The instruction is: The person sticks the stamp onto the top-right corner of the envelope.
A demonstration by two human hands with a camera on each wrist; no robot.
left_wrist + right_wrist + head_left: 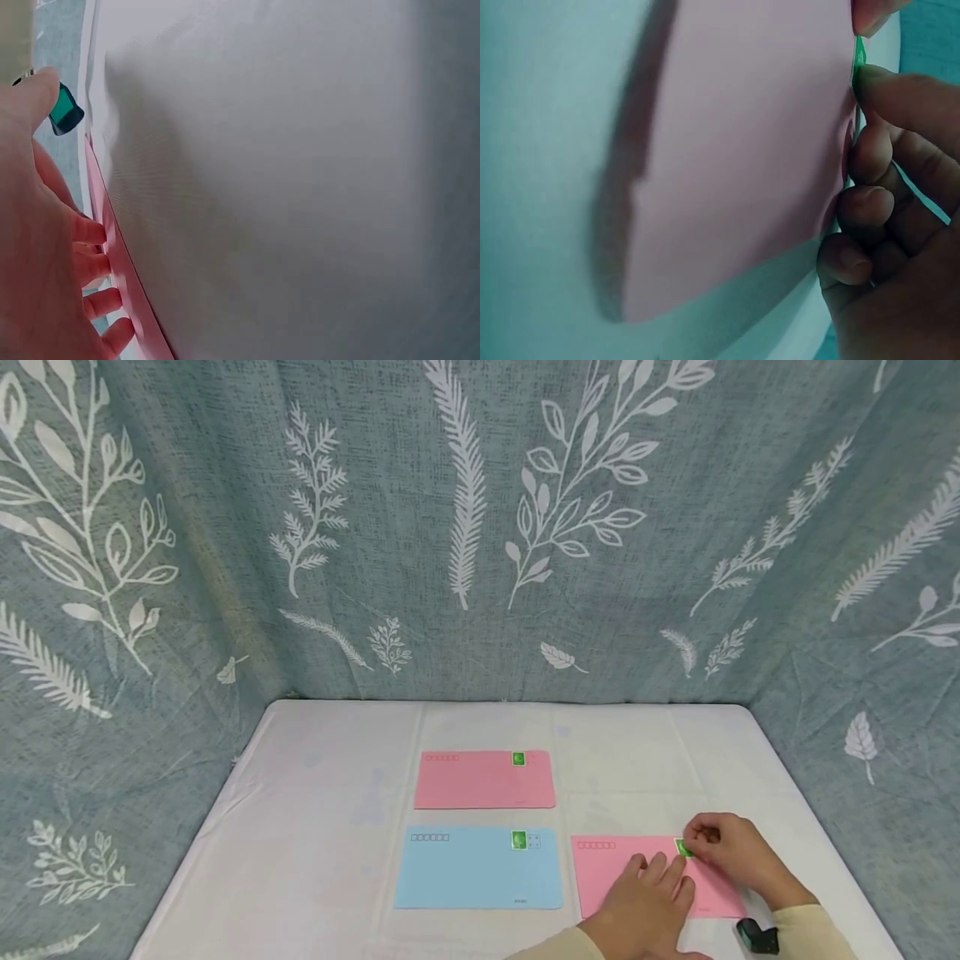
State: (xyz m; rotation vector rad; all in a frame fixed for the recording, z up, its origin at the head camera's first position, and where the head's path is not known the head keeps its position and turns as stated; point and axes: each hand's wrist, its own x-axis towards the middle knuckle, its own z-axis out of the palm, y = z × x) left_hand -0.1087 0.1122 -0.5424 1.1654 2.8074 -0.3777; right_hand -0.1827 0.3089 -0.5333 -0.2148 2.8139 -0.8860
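At the table's right front lies a pink envelope [600, 881] with a printed row of small boxes at its upper left. My left hand [643, 902] rests on it, fingers spread and pressing the paper; the left wrist view shows these fingertips [116, 300] against the pink sheet. A small green stamp [682, 849] sits at the envelope's upper right, partly covered by fingers. My right hand [738, 853] pinches at the stamp with thumb and forefinger. In the right wrist view the thumb touches the stamp [859, 52], and the other fingers curl beside the envelope [742, 150].
Left of the hands lies a blue envelope [476, 877] with a green stamp [518, 840]. Behind it is another pink envelope [480, 785], also stamped. A white cloth [315, 827] covers the table. A patterned grey-green curtain [375, 527] surrounds the back and sides.
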